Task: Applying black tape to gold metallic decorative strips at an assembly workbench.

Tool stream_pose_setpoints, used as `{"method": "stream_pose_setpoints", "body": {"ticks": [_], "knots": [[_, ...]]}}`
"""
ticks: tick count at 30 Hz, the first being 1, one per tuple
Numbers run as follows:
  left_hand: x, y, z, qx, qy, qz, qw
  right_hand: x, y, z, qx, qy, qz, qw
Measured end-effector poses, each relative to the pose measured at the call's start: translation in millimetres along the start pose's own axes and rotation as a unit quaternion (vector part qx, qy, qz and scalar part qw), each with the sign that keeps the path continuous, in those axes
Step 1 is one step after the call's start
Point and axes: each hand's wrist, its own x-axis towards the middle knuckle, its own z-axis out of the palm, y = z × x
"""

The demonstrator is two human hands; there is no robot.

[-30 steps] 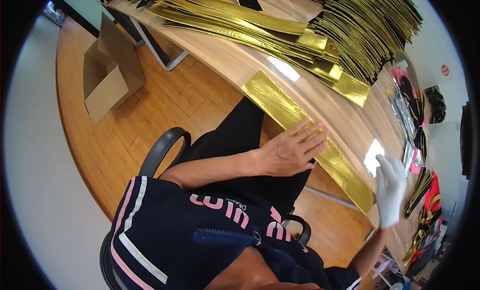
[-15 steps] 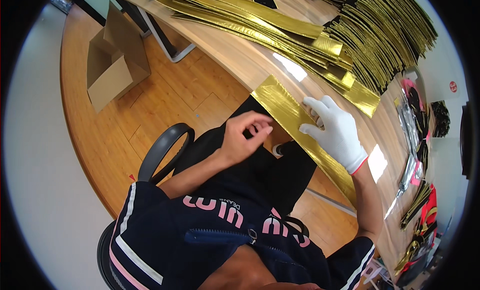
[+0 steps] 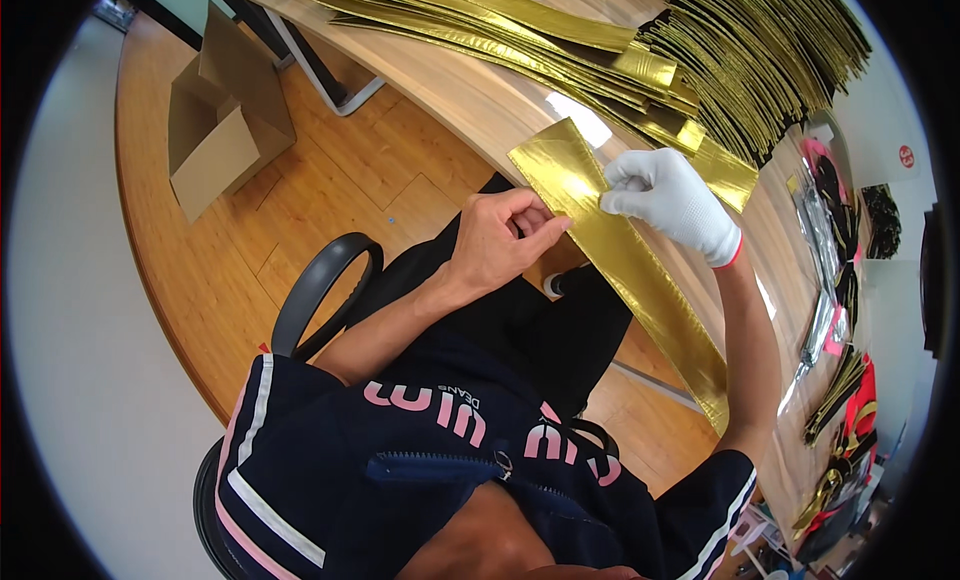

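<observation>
A long strip of shiny gold fabric (image 3: 650, 298) runs slantwise along the near edge of the table, its far end raised and slightly bent. My bare left hand (image 3: 500, 242) has its thumb and forefinger closed on the strip's left edge. Opposite it, my right hand (image 3: 672, 202), in a white knitted glove with a red cuff rim, pinches the right edge. Further back lies a loose pile of similar gold strips (image 3: 500, 35). The strip's lower end reaches down beside my right forearm.
A dense stack of gold-and-black strips (image 3: 770, 55) stands on the wooden table (image 3: 450, 105) at the far right. Clear plastic packets (image 3: 818, 250) and red-and-black bundles (image 3: 855, 420) line the right side. An open cardboard box (image 3: 225, 130) sits on the floor at left, beyond a black chair armrest (image 3: 325, 285).
Both hands have closed on the strip's edges, the left moving up and right to reach it. The strip's far end has lifted and turned.
</observation>
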Motion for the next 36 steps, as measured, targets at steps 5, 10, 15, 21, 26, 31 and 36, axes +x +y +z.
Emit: {"method": "stream_pose_setpoints", "body": {"ticks": [5,10,15,21,26,31,36], "knots": [[0,0,4,0.084,0.025,0.036,0.995,4,9,0,0.010,0.005,-0.028,1.000],[-2,1,9,0.142,0.032,0.111,0.983,10,3,-6,-0.001,-0.025,-0.028,0.999],[-3,-2,15,0.150,0.054,0.138,0.978,13,8,-8,-0.112,-0.002,-0.137,0.984],[-6,3,14,0.180,0.083,0.210,0.958,12,12,-5,-0.164,0.027,-0.211,0.963],[-4,-7,16,0.210,0.082,0.299,0.927,9,24,-3,-0.139,0.043,-0.279,0.949],[-3,-11,13,0.212,0.064,0.340,0.914,6,28,-3,-0.195,0.056,-0.335,0.920],[-3,-14,7,0.244,0.047,0.399,0.883,4,40,0,-0.169,0.081,-0.386,0.903]]}}
